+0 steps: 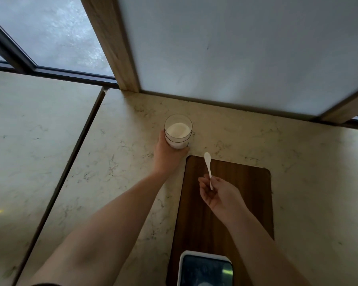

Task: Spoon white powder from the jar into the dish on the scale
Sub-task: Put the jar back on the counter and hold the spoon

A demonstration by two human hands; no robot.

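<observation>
Jar steadied, spoon up over the board

Left hand (167, 155) wraps the clear round glass jar (178, 131) of white powder (177, 130); right hand (219, 195) pinches a slim white plastic spoon (208, 168) above the dark wooden board (232, 203); marbled stone counter (120, 162) underneath

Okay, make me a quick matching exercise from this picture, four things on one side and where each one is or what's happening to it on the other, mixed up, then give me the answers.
Things:
1. jar
2. spoon
3. wooden board
4. scale

Places or states:
A. lying flat on the marble counter
B. held by its handle in the right hand, bowl pointing away
C. at the near end of the board, cut off by the bottom edge
D. standing open on the counter, gripped by the left hand

Pairs: 1-D, 2-B, 3-A, 4-C
</observation>
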